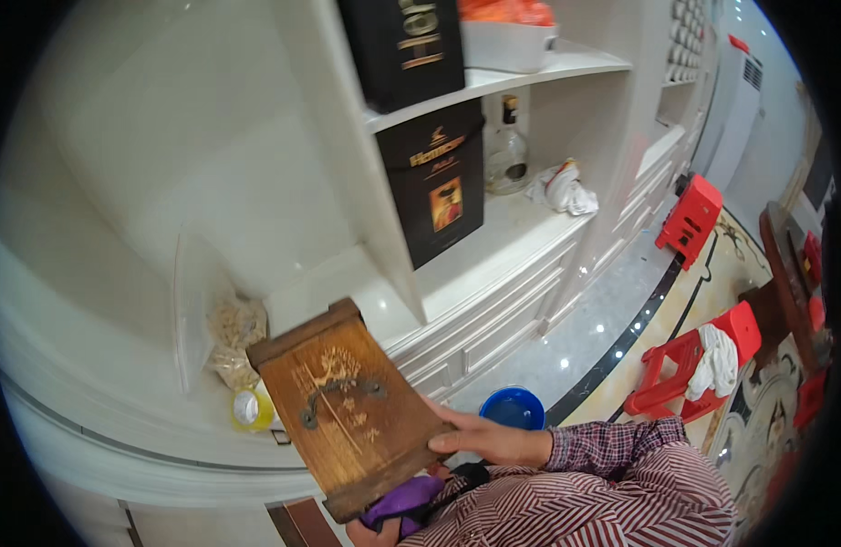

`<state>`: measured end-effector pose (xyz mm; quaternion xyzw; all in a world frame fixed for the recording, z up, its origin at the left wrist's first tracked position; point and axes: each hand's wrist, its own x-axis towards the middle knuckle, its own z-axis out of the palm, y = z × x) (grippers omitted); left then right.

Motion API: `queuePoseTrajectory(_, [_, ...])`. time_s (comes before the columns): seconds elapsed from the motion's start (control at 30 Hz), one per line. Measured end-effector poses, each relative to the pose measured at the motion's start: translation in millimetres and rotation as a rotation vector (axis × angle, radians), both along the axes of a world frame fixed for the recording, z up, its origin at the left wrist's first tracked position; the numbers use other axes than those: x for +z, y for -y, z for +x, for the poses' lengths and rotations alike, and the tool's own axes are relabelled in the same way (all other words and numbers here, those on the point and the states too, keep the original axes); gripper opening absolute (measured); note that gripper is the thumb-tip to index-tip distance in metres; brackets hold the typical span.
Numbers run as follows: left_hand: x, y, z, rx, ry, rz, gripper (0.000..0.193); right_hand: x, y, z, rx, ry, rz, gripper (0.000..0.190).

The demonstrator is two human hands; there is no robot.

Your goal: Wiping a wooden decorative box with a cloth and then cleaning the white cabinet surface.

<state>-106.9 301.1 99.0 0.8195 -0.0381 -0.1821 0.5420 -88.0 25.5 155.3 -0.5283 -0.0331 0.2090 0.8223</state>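
Note:
A brown wooden box or panel (352, 410) with a dark metal handle and light carved decoration is tilted in front of me. My right hand (478, 437) grips its right edge, the thumb lying on the face. At its lower corner is my left hand (379, 532), partly hidden, with a purple cloth (403, 502) against it. Whether the left fingers also hold the wood is hard to see. Behind the wooden piece, on the white shelf, stand a bag of light-coloured pieces (237, 328) and a yellow roll of tape (251, 409).
Black boxes (437, 184), a glass bottle (508, 154) and a crumpled white cloth (564, 190) occupy the white shelves (489, 232). A blue bucket (513, 408) stands on the floor. Red plastic stools (691, 219) are at the right, one with a white cloth (713, 362) over it.

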Motion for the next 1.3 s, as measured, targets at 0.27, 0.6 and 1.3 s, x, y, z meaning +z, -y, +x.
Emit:
queuePoseTrajectory(0.27, [5.1,51.1,-65.7,0.019,-0.046,-0.118,0.060,-8.9,46.0,-90.0,-0.059,-0.039,-0.020,0.093])
queuePoseTrajectory(0.6, [2.1,127.8,-47.7,-0.252,0.193,-0.097,0.058,41.0,91.5,-161.4,-0.565,0.094,-0.041,0.080])
queuePoseTrajectory(1.3, [221.4,384.2,2.8,-0.785,0.700,-0.485,0.089,235.9,278.5,-204.9,-0.998,0.539,-0.217,0.051])
